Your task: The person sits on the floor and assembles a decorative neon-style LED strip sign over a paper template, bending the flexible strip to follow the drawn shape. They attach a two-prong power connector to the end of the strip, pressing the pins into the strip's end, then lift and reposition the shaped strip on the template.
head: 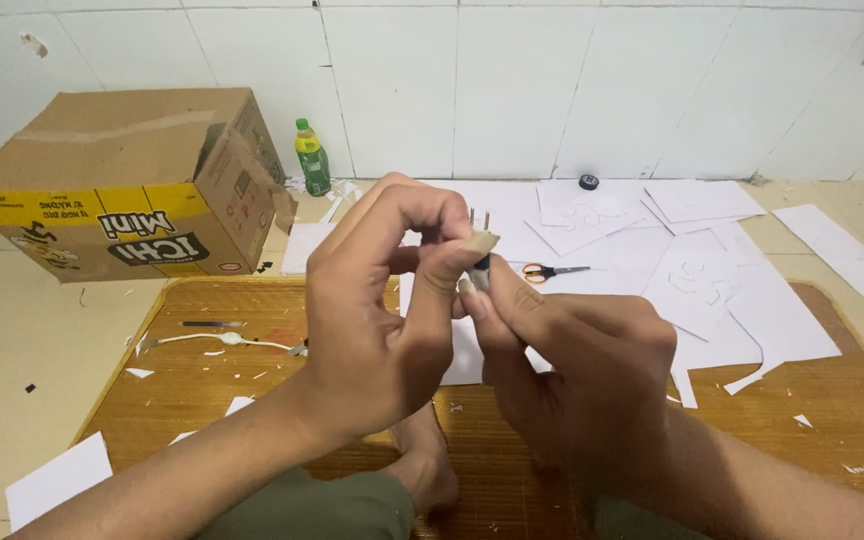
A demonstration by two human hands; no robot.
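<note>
Head view: left hand (372, 320) and right hand (577, 365) both pinch 1 small plug (480, 245) shut between fingertips.

Both hands, left (372, 320) and right (572, 370), pinch what looks like a 2-pronged plug (480, 245).

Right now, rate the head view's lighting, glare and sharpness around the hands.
Head view: even, soft indoor light, faint shadows under the arms; mild sheen on the white wall tiles, no harsh glare; left hand, right hand and the pronged plug they pinch are reasonably sharp; slight wide-angle bowing at the edges.
</note>
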